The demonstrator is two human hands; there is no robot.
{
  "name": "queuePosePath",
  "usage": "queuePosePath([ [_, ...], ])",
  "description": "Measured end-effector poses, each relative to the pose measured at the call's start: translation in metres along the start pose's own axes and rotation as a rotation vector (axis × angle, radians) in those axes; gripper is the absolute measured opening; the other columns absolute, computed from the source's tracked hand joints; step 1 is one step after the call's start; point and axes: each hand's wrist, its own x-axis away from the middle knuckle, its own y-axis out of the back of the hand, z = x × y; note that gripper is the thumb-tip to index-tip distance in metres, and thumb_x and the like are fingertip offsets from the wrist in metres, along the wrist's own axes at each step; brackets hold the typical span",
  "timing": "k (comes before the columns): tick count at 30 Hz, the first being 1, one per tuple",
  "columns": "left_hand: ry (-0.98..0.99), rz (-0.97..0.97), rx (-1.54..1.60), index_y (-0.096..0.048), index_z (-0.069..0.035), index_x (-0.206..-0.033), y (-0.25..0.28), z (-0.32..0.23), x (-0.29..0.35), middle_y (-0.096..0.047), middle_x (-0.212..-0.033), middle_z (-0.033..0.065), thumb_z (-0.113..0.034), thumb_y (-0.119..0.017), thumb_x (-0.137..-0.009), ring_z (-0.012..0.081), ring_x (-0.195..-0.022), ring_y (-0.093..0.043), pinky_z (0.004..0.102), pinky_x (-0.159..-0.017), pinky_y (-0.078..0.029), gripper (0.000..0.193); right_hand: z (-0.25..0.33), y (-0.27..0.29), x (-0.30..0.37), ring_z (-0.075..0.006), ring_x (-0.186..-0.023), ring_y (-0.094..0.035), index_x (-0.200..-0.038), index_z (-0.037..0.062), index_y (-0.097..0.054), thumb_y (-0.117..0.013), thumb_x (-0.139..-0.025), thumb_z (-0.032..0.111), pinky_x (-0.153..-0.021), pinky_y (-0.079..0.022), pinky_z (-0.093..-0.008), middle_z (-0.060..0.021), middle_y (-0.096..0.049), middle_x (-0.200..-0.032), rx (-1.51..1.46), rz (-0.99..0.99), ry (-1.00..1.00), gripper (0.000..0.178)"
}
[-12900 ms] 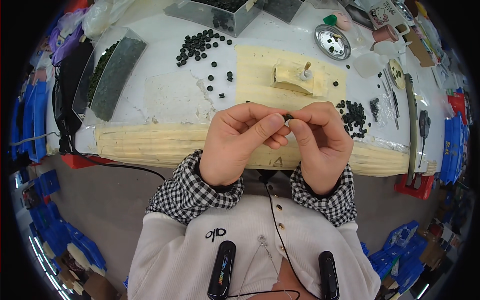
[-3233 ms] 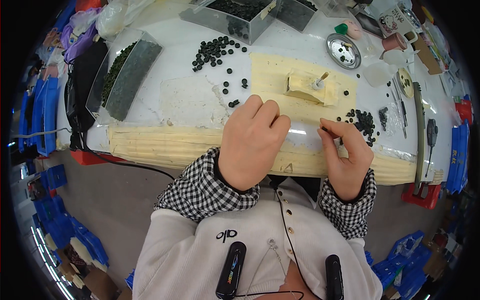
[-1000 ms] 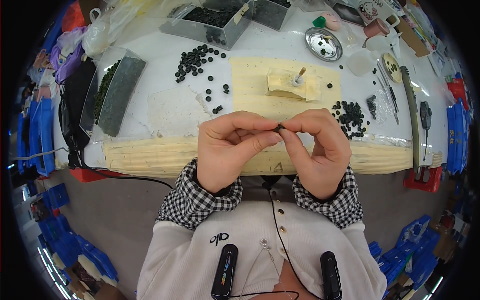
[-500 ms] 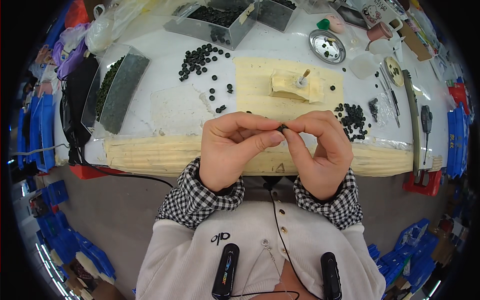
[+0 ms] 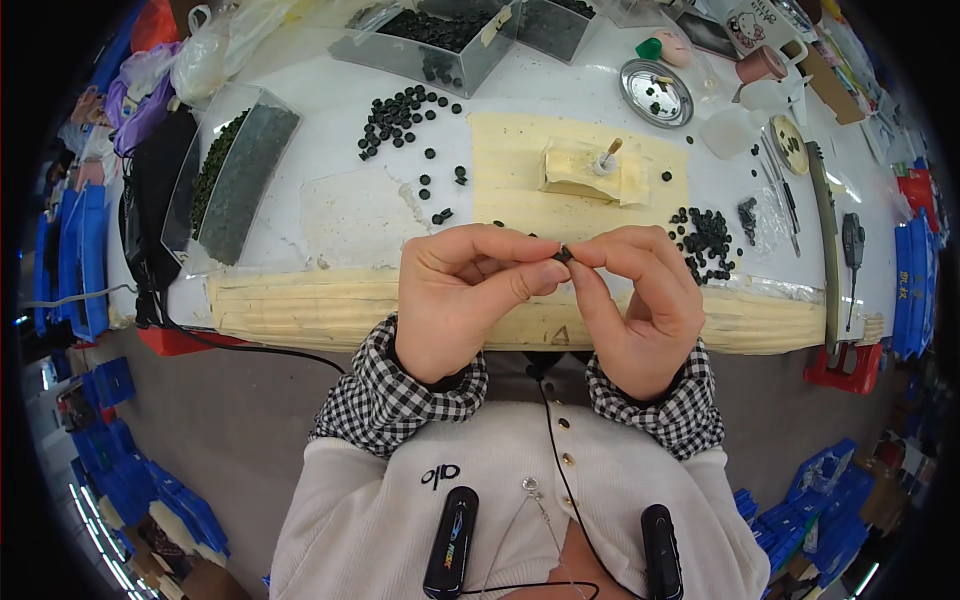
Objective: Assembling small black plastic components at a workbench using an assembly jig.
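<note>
Pinching one small dark piece (image 5: pixel 563 254) between them near the yellow bench edge (image 5: pixel 300 305), the left hand (image 5: pixel 450 300) and right hand (image 5: pixel 645 305) could drop it if uneven pressure squeezes it loose; mostly covered, its exact shape is unclear.

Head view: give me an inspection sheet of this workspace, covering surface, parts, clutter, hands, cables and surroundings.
Surface: white table, yellowish covering along its front edge.
Parts: small black piece in hand; loose black pieces in a left group and a right group.
Clutter: plastic bags far left; metal dish far right.
Hands: left hand and right hand both pinch the small black piece.
Cables: black cable passes below the front edge.
Surroundings: blue bins at lower left; red stool at right.
</note>
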Motion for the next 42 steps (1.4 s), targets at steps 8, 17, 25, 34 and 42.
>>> queuePosePath([
  [8, -0.084, -0.006, -0.153, -0.066, 0.004, -0.097, 0.001, -0.003, -0.002, -0.067, -0.091, 0.015, 0.011, -0.064, -0.08, 0.0176, -0.081, -0.065, 0.0259, -0.072, -0.055, 0.018, -0.003, 0.004, -0.001, -0.0183, -0.077, -0.063, -0.098, 0.0005, -0.068, -0.068, -0.074, -0.009, -0.065, -0.051, -0.0258, -0.0101, -0.063, -0.09, 0.038, 0.067, 0.086, 0.025],
  [17, -0.029, -0.015, -0.056, -0.065, 0.006, -0.097, -0.001, -0.009, -0.002, -0.068, -0.097, 0.013, 0.007, -0.066, -0.081, 0.0151, -0.089, -0.065, 0.0235, -0.079, -0.053, 0.016, -0.001, 0.006, -0.002, -0.0164, -0.078, -0.063, -0.102, 0.0006, -0.068, -0.067, -0.078, -0.008, -0.066, -0.05, -0.0238, -0.0102, -0.063, -0.092, -0.073, 0.095, 0.011, 0.026],
  [25, -0.325, 0.023, -0.472, -0.068, 0.003, -0.095, 0.003, -0.006, -0.003, -0.067, -0.091, 0.0124, 0.012, -0.064, -0.079, 0.0149, -0.082, -0.063, 0.0233, -0.072, -0.052, 0.019, -0.005, 0.004, 0.003, -0.0139, -0.081, -0.061, -0.102, 0.0008, -0.069, -0.066, -0.078, -0.007, -0.069, -0.048, -0.023, -0.009, -0.063, -0.094, -0.244, 0.119, -0.132, 0.026],
  [34, -0.213, 0.046, -0.247, -0.068, 0.003, -0.095, 0.004, -0.003, -0.006, -0.068, -0.093, 0.0133, 0.01, -0.065, -0.079, 0.0157, -0.085, -0.065, 0.0241, -0.075, -0.053, 0.018, 0.0, 0.007, 0.001, -0.013, -0.079, -0.06, -0.103, 0.0013, -0.069, -0.067, -0.079, -0.007, -0.067, -0.047, -0.0225, -0.0084, -0.062, -0.092, -0.175, 0.146, -0.092, 0.026],
  [42, -0.122, 0.016, -0.1, -0.066, 0.006, -0.097, 0.005, -0.001, -0.008, -0.069, -0.094, 0.0131, 0.008, -0.065, -0.081, 0.0147, -0.086, -0.065, 0.0247, -0.078, -0.053, 0.016, -0.003, 0.005, -0.001, -0.0133, -0.077, -0.059, -0.106, 0.0013, -0.068, -0.065, -0.08, -0.007, -0.065, -0.047, -0.0223, -0.0086, -0.061, -0.091, -0.209, 0.136, -0.08, 0.028],
])
